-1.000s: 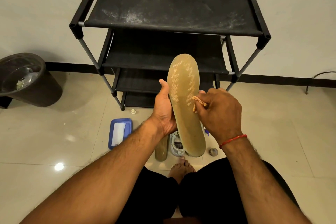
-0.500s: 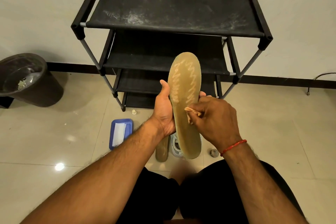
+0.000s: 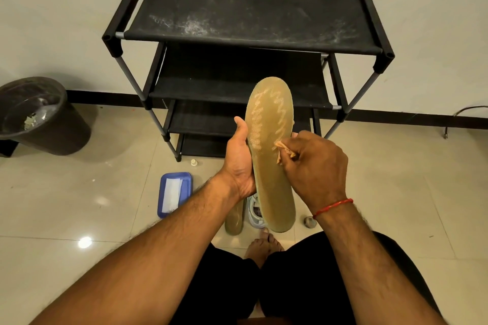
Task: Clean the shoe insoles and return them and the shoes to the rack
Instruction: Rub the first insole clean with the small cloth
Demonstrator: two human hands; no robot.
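Insole (image 3: 269, 155) is standing upright, left hand (image 3: 239, 163) gripping its edge. Right hand (image 3: 314, 163) is pinching a cloth (image 3: 284, 152) against it; hard rubbing could be bending it loose.

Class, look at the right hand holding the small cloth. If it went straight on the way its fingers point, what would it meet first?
The insole. The right hand pinches the cloth seemingly right against its face, and the left hand grips its far edge. Exact depth is unclear.

insole (image 3: 272, 166) in hands, cloth (image 3: 284, 152), rack (image 3: 250, 13)
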